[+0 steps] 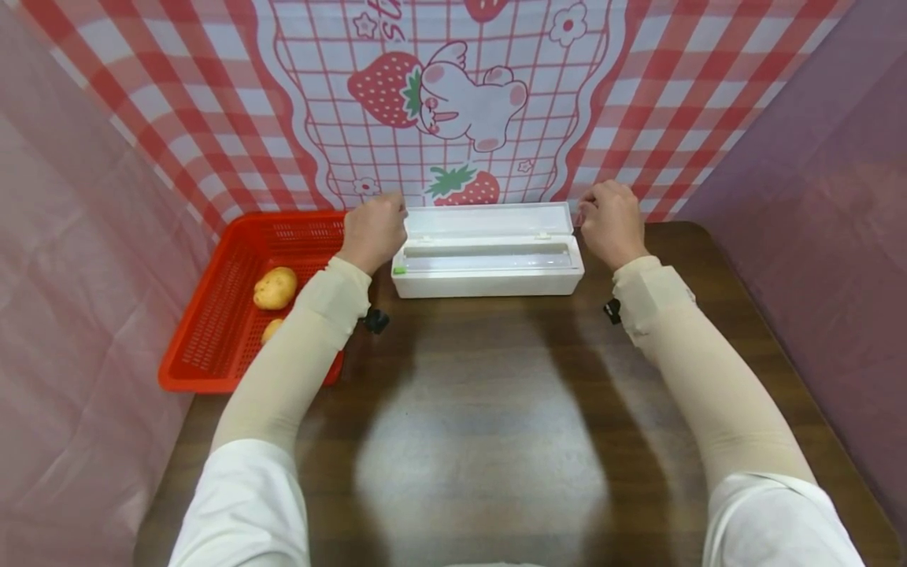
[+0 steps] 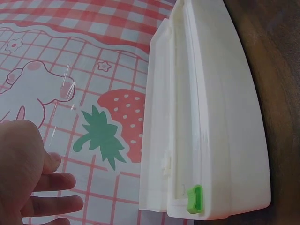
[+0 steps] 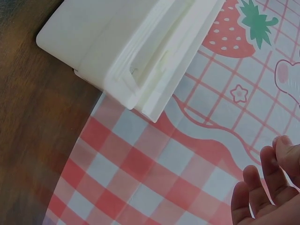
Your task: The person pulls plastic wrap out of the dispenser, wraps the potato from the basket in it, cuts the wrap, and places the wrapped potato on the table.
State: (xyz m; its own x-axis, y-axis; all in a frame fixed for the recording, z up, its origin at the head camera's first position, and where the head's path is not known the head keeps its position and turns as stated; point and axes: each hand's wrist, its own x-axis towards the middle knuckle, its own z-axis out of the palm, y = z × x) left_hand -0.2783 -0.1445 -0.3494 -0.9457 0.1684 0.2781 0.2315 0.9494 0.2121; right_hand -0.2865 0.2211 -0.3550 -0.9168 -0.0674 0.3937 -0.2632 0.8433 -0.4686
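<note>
A white cling film dispenser [image 1: 489,284] lies lengthwise at the table's back, its lid [image 1: 489,219] raised and a clear roll [image 1: 496,261] visible inside. At its left end sits a green slide cutter [image 2: 195,199]. My left hand [image 1: 375,234] is raised by the left end, thumb and forefinger together. Faint shiny streaks of clear cling film [image 2: 55,112] run from those fingertips. Beyond the right end my right hand [image 1: 612,224] pinches likewise, with its other fingers loosely bent and faint glints of film by its fingertips [image 3: 282,140].
A red plastic basket [image 1: 205,315] stands at the left with potatoes [image 1: 275,288] in it, partly behind my left forearm. A red-checked strawberry cloth [image 1: 453,102] hangs right behind the dispenser. Pink curtains [image 1: 78,315] flank the brown wooden table [image 1: 489,409].
</note>
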